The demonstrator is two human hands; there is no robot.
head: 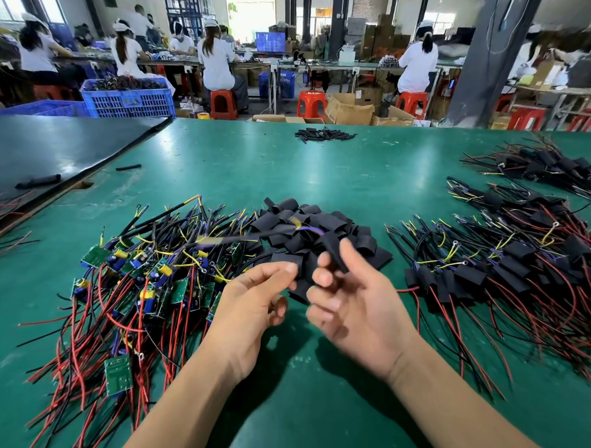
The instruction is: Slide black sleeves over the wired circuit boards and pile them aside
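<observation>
Right hand [353, 301]: my thumb and curled fingers grip a black sleeve [334, 256], just above the near middle of the green table [285, 170].
Held wires [240, 239]: blurred black, yellow and purple leads run out of that sleeve's far end toward the left.
Left hand [253, 295]: just left of the right one, fingers curled; I cannot tell whether it pinches anything.
Bare boards [137, 274]: a tangled heap with red and black leads, near left.
Loose sleeves [307, 223]: piled just beyond my hands.
Sleeved boards [512, 268]: heaped on the right, more farther right.
</observation>
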